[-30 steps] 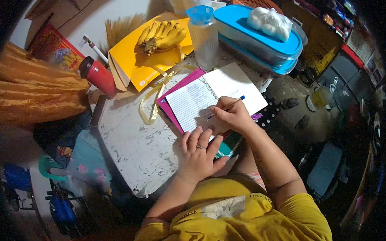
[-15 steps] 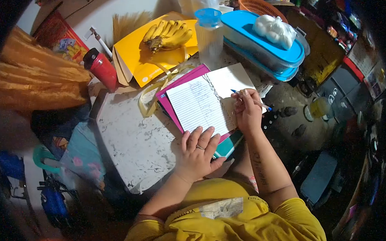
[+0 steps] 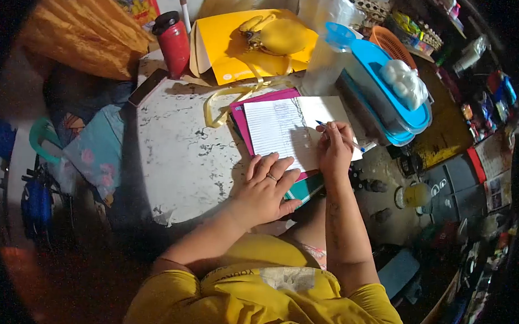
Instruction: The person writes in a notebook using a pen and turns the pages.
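An open spiral notebook (image 3: pixel 266 128) lies on the table, its left page lined and partly covered with handwriting, its right page mostly blank. Beneath it show a magenta notebook (image 3: pixel 238 112) and a teal one (image 3: pixel 304 189). My left hand (image 3: pixel 264 188), a ring on one finger, rests flat with fingers spread over the lower edge of the lined page. In my right hand (image 3: pixel 335 147) a blue-tipped pen (image 3: pixel 320 124) is gripped above the right page, its tip pointing up and left toward the spiral. Whether the tip touches the paper I cannot tell.
Around the worn white table (image 3: pixel 180 153) stand a red tumbler (image 3: pixel 175 47), a phone (image 3: pixel 148 88), a yellow folder (image 3: pixel 218 40) with bananas (image 3: pixel 255 25), a ribbon (image 3: pixel 215 112), a clear pitcher (image 3: pixel 323 61) and a blue-lidded container (image 3: pixel 381 103) carrying a white bag (image 3: pixel 405 81).
The camera view has swung left, so the table things appear further right and the phone now shows. My left hand stays on the notebook; my right hand still holds the pen over the right page.
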Tool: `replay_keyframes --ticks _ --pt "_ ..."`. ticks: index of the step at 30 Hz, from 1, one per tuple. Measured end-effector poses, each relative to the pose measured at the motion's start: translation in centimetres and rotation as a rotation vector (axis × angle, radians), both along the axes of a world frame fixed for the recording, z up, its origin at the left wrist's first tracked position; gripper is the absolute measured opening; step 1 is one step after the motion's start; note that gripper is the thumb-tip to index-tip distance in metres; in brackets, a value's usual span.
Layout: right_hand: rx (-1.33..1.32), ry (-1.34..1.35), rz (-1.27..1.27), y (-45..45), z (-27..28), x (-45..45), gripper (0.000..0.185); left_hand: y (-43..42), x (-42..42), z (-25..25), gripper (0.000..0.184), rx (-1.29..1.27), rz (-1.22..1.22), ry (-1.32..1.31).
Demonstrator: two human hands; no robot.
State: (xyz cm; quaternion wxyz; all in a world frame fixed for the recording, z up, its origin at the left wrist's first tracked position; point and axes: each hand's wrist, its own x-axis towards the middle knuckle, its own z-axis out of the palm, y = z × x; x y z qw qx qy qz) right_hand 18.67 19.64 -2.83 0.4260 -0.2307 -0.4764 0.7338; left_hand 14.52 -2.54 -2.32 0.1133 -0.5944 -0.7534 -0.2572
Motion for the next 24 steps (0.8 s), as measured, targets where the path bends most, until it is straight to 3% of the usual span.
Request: replay_keyframes --ticks 2,8,10,11,12,14,16,17,19,20,21,22,23,24 --pt "0.253 -0.108 -0.052 1.4 -2.1 -0.1 0.011 0.0 -0.2 0.1 0.058 0.002 -0.017 -0.023" --pt "0.213 -0.049 -0.030 1.9 -2.9 -0.1 0.011 -0.1 -0.8 0.0 0.063 -0.036 -0.089 -0.078" --pt "0.187 -0.055 -0.036 1.6 -2.1 -0.1 0.011 -0.1 -1.3 1.1 0.070 0.268 -0.088 -0.409" --pt "0.167 -0.047 -0.016 1.5 -2.1 -0.1 0.012 -1.2 -1.7 2.4 0.084 0.262 -0.044 -0.587" --pt "0.144 -0.042 0.003 1.4 -2.3 0.0 0.012 -2.6 -1.8 5.8 0.084 0.332 -0.230 -1.147" --pt "0.132 -0.047 -0.010 0.9 -1.7 0.1 0.013 -4.3 -1.0 12.5 0.074 0.364 -0.370 -1.575" --pt "0.005 -0.045 0.049 0.2 -0.1 0.3 0.014 -6.5 -3.2 12.6 0.054 0.102 -1.041 -1.410" --pt "0.121 -0.028 0.018 1.0 -1.7 -0.1 0.014 -7.5 -4.5 12.8 0.047 -0.032 -1.364 -1.273" --pt "0.131 -0.017 -0.006 0.9 -1.7 -0.3 0.013 -8.0 -5.9 14.0 0.048 -0.312 -1.960 -0.898" --pt "0.139 -0.019 -0.018 0.8 -1.8 -0.3 0.013 -7.4 -6.4 13.9 0.048 -0.322 -1.963 -0.882" --pt "0.119 -0.006 0.008 0.6 -1.6 -0.1 0.013 -5.6 -6.4 14.4 0.036 -0.302 -1.298 -0.985" --pt "0.123 0.002 0.003 0.7 -1.8 -0.2 0.013 -4.0 -5.8 14.4 0.049 -0.257 -0.635 -1.009" --pt "0.159 -0.016 0.008 1.1 -2.4 -0.2 0.013 -1.9 -4.6 11.7 0.050 -0.066 -0.205 -0.726" --pt "0.194 -0.036 0.016 1.3 -2.8 -0.3 0.014 -1.2 -6.0 9.2 0.047 -0.050 -0.084 -0.312"
